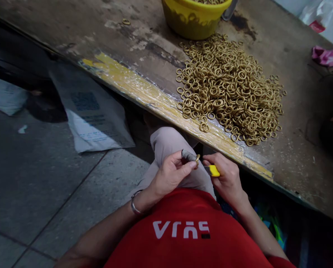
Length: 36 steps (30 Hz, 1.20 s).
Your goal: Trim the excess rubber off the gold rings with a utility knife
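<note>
Between the thumb and a finger wrapped in grey cloth, my left hand [170,175] pinches a small gold-coloured ring [197,160]. My right hand [226,178] is closed round a yellow-handled cutter [214,171], whose thin blade points at the ring; I cannot tell whether they touch. Both hands are above my lap, just below the table's front edge. A large heap of similar gold rings [230,93] lies on the table near that edge.
A yellow basin [195,18] holding more rings stands behind the heap on the worn wooden table [144,33]. Yellow tape [144,87] covers part of its edge. Pink cloth [326,56] lies at the right. A printed white sack [96,123] is below, at the left.
</note>
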Tool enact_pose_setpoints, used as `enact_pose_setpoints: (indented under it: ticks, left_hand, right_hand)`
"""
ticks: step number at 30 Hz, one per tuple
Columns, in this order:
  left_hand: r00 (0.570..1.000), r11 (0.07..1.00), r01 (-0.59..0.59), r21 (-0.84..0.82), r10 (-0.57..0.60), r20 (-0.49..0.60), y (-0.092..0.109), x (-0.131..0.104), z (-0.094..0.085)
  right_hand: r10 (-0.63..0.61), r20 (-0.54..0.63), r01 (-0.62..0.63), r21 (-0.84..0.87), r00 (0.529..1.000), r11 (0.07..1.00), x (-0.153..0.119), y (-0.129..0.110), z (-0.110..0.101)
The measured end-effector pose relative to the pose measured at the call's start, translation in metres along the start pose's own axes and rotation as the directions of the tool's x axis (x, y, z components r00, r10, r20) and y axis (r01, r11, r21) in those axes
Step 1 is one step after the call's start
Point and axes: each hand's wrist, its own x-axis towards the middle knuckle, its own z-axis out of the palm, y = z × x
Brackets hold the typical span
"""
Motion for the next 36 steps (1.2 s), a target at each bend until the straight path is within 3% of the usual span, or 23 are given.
enact_pose_setpoints:
  ticks: [4, 10, 14, 17, 20, 22, 27, 32, 36]
  left_hand:
    - [0.999, 0.995, -0.043, 0.094, 0.044, -0.013, 0.000, 0.000, 0.003]
    - [0.998, 0.985, -0.062, 0.158, 0.063, -0.003, -0.005, -0.002, 0.002]
    - [0.984, 0.906, -0.170, 0.388, 0.179, 0.013, -0.003, -0.004, 0.000]
    - [0.932, 0.767, -0.345, 0.541, 0.348, 0.101, 0.000, -0.008, 0.004]
    - [0.835, 0.680, -0.550, 0.484, 0.449, 0.318, 0.001, -0.011, 0.012]
    - [0.808, 0.673, -0.585, 0.453, 0.442, 0.389, -0.004, -0.008, 0.015]
    - [0.900, 0.663, -0.434, 0.610, 0.294, 0.321, -0.029, 0.005, 0.013]
    - [0.887, 0.547, -0.459, 0.700, 0.246, 0.390, -0.037, 0.013, 0.006]
    - [0.917, 0.639, -0.395, 0.659, 0.238, 0.319, -0.025, 0.019, -0.001]
  right_hand:
    - [0.000, 0.027, 0.006, -0.203, 1.000, 0.979, -0.002, -0.001, 0.003]
    - [0.026, 0.022, -0.017, -0.331, 0.999, 0.944, 0.000, -0.001, 0.006]
    - [0.043, 0.050, -0.018, -0.417, 0.998, 0.909, 0.001, -0.003, 0.012]
    - [0.154, 0.081, -0.087, -0.535, 0.985, 0.840, 0.008, 0.000, 0.015]
    - [0.349, 0.030, -0.243, -0.661, 0.937, 0.710, 0.022, 0.010, 0.011]
    - [0.347, -0.031, -0.285, -0.643, 0.937, 0.711, 0.033, 0.020, 0.005]
    - [0.169, -0.092, -0.192, -0.500, 0.981, 0.844, 0.061, 0.037, 0.003]
    - [0.215, -0.042, -0.201, -0.566, 0.976, 0.800, 0.080, 0.042, 0.011]
    - [0.231, -0.019, -0.199, -0.574, 0.973, 0.794, 0.083, 0.049, 0.011]
